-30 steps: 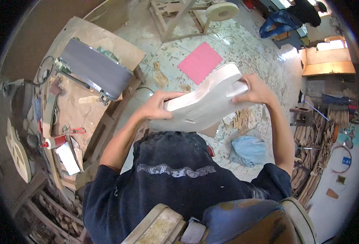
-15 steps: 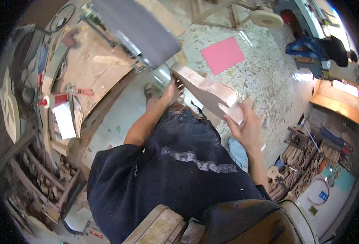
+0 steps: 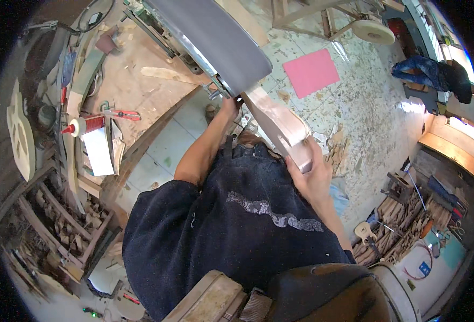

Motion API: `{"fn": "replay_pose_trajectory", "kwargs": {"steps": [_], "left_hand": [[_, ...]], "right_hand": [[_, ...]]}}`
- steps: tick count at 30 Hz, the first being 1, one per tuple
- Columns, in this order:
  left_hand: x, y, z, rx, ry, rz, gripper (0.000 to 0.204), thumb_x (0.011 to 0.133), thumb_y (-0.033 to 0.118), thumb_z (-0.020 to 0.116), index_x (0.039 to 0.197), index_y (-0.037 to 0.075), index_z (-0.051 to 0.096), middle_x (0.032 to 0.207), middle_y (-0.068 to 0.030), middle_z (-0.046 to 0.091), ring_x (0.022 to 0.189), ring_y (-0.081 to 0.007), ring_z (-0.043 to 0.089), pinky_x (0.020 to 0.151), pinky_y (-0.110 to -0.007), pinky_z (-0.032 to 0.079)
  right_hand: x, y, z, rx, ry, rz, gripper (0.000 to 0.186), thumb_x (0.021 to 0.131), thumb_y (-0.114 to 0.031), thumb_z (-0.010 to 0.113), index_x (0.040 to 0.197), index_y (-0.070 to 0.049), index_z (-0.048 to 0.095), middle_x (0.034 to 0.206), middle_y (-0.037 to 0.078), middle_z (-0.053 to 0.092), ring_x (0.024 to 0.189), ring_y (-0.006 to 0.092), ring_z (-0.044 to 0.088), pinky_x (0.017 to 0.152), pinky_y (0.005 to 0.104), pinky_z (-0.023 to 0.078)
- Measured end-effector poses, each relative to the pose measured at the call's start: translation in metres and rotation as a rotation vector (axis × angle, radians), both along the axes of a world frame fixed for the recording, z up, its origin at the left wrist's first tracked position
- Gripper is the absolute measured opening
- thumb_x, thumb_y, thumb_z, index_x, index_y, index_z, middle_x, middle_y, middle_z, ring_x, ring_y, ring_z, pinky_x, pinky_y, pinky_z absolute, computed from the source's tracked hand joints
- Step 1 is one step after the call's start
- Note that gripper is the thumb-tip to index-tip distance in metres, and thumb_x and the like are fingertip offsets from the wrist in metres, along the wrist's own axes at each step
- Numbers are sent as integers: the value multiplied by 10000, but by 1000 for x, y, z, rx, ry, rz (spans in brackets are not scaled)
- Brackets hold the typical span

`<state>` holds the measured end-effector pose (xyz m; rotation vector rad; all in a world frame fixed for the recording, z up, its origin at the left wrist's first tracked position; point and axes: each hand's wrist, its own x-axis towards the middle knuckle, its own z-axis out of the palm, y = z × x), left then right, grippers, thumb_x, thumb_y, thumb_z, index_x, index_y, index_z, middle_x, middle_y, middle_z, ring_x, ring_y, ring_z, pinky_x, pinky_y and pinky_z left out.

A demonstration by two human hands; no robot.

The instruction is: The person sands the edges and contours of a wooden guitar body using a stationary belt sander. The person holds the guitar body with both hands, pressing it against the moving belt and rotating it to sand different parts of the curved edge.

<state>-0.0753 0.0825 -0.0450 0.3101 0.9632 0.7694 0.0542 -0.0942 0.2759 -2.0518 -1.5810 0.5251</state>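
Right fingers [image 3: 316, 151] pinched a curved pale-wood block [image 3: 272, 124] by a grey belt [image 3: 215, 45], likely sanding, needing steadiness; left hand [image 3: 229, 109], fingers indiscernible.

Can't make out the fingertips of the left hand [image 3: 229, 109], lost in shadow beside the wooden piece [image 3: 277, 122] and the belt sander [image 3: 215, 43]. No telling touch from gap between those two. Seeing the sander sliced off by the top edge, and just a sliver of blue cloth [image 3: 340, 199] past the right forearm [image 3: 329, 214]. Too small for reading the co-worker's [image 3: 433, 76] hands.
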Motion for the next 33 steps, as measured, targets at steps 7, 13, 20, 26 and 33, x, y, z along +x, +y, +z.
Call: {"fn": "replay_pose_trajectory", "kwargs": {"steps": [7, 13, 20, 26, 33], "left_hand": [[-6, 16, -19, -37, -31, 30, 761, 988, 645, 330, 1482, 69, 387, 1474, -129, 477, 1295, -330, 495, 1088, -492, 390], [-6, 14, -36, -112, -48, 0, 755, 989, 643, 332, 1474, 68, 394, 1464, -131, 483, 1282, -329, 505, 1076, -491, 402], [2, 5, -57, -203, -77, -12, 748, 991, 640, 333, 1466, 67, 402, 1453, -132, 490, 1266, -327, 516, 1062, -489, 416], [12, -6, -79, -262, -101, -20, 742, 992, 637, 335, 1459, 66, 408, 1443, -134, 496, 1253, -325, 526, 1050, -487, 428], [26, -19, -101, -316, -134, -32, 735, 993, 634, 336, 1450, 65, 417, 1432, -136, 503, 1237, -324, 537, 1037, -485, 441]], "right_hand": [[-11, 44, 3, 7, 0, 108, 455, 865, -165, 731, 1284, -51, 594, 969, 249, 700, 764, 392, 703, 673, 425, 570], [-9, 54, -13, -80, -76, 134, 431, 862, -183, 722, 1256, -49, 611, 931, 259, 697, 732, 397, 698, 642, 443, 563], [-6, 62, -22, -128, -130, 108, 361, 856, -183, 722, 1189, -56, 664, 884, 261, 690, 723, 409, 692, 632, 453, 563], [-1, 68, -36, -118, -90, 139, 326, 858, -188, 720, 1149, -47, 683, 842, 267, 681, 700, 421, 684, 623, 459, 561], [2, 72, -43, -282, -167, 169, 343, 876, -237, 707, 1160, -46, 673, 785, 268, 669, 669, 430, 673, 617, 479, 556]]}}
